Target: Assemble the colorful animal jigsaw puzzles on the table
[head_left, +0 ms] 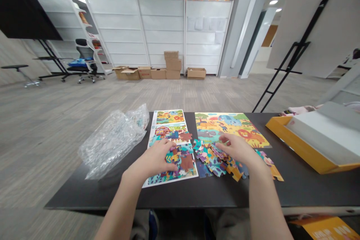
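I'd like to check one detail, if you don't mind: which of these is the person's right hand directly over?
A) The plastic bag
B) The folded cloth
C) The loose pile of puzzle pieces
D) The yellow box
C. The right hand sits over the loose puzzle pieces, with its fingers reaching across the top of the pile.

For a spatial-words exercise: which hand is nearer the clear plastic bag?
Left. The left hand lies on the puzzle sheet, right of the clear plastic bag, apart from it; the right hand is farther right, over loose puzzle pieces.
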`<action>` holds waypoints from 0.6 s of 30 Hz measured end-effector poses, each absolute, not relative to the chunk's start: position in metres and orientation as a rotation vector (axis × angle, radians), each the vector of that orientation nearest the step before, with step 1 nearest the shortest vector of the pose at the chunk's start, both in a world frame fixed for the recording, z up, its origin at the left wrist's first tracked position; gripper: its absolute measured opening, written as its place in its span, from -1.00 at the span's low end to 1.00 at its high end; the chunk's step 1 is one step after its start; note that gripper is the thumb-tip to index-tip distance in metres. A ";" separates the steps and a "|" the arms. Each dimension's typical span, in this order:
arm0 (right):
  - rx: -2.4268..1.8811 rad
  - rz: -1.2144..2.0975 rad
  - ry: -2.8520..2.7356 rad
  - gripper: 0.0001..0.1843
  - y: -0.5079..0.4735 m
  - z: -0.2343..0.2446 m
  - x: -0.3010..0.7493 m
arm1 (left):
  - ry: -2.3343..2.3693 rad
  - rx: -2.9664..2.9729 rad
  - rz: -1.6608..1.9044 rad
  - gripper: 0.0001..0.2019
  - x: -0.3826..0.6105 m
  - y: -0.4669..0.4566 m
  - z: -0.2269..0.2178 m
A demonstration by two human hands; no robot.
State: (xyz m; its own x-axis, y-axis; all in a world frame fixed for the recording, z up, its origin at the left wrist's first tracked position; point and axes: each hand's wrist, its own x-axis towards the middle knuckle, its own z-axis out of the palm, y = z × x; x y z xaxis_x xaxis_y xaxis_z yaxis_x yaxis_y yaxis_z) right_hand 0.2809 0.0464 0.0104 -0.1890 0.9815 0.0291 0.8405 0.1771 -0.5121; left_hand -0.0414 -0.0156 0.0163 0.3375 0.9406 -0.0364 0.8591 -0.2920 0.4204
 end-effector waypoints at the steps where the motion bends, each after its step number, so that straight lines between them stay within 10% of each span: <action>1: -1.746 0.556 -2.113 -0.77 0.046 0.009 0.281 | 1.588 2.243 0.298 -0.39 -0.040 -0.015 0.016; 18: -1.810 0.693 -2.115 -0.63 0.045 0.007 0.273 | 1.583 2.186 0.196 -0.36 -0.049 -0.010 0.015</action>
State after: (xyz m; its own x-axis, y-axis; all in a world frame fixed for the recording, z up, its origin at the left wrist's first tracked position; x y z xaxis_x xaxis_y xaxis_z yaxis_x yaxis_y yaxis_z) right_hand 0.2733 0.0451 0.0067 -0.1817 0.9782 -0.1004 0.8482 0.1042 -0.5194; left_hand -0.0494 -0.0096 0.0146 0.3374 0.9316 -0.1351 0.8705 -0.2542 0.4215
